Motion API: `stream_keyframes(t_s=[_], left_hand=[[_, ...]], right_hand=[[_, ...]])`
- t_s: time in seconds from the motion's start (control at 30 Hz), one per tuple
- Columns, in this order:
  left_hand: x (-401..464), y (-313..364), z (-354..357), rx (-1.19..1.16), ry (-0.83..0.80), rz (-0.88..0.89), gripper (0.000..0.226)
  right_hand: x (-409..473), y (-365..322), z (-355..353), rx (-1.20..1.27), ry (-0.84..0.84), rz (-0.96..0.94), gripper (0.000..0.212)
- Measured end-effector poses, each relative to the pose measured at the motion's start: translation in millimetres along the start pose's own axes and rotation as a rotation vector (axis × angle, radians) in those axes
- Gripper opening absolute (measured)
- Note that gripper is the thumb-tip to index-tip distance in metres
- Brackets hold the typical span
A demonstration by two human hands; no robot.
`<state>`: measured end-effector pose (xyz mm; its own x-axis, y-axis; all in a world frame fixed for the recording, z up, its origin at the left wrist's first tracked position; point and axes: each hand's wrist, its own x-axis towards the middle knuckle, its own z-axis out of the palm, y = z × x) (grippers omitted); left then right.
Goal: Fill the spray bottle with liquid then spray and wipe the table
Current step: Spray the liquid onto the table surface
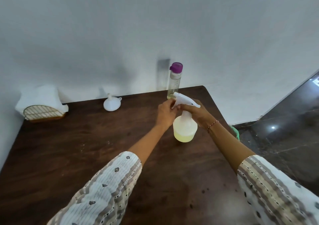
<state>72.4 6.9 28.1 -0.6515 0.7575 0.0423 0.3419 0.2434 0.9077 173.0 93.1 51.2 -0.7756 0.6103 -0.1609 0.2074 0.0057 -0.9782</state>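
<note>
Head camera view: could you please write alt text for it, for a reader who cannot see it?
Both hands hold a white spray bottle, part full of pale yellow liquid, on a dark wooden table: the left hand at its trigger head, the right hand around its neck. Behind stand a purple-capped clear bottle, a white funnel and a napkin holder.

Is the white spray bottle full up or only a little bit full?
Only a little. The spray bottle stands upright on the table with pale yellow liquid filling just its bottom part.
</note>
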Motion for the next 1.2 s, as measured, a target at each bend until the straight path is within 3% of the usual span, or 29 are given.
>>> stream_keyframes(t_s=[0.17, 0.4, 0.53, 0.7, 0.97, 1.1, 1.2], left_hand=[[40.6, 13.8, 38.9, 0.038, 0.057, 0.022, 0.02], [87.0, 17.5, 75.9, 0.07, 0.167, 0.024, 0.019], [107.8, 14.6, 88.7, 0.028, 0.093, 0.014, 0.014], [120.1, 5.2, 89.6, 0.022, 0.044, -0.018, 0.015], [111.1, -2.4, 81.2, 0.151, -0.072, -0.026, 0.031], [83.6, -14.1, 77.0, 0.263, -0.057, -0.04, 0.046], [58.9, -25.6, 65.1, 0.401, 0.022, 0.029, 0.047]], right_hand=[[33.1, 2.9, -48.4, -0.055, -0.012, 0.032, 0.027], [68.8, 32.9, -79.6, -0.401, 0.277, 0.004, 0.041], [86.5, 43.9, -88.5, -0.453, 0.373, -0.014, 0.033], [100.6, 42.9, -97.2, -0.47, 0.314, -0.012, 0.03], [100.8, 48.3, -84.6, -0.449, 0.359, 0.024, 0.038], [79.5, 65.3, -55.3, -0.496, 0.511, 0.036, 0.056], [57.5, 75.0, -23.3, -0.665, 0.671, -0.01, 0.062]])
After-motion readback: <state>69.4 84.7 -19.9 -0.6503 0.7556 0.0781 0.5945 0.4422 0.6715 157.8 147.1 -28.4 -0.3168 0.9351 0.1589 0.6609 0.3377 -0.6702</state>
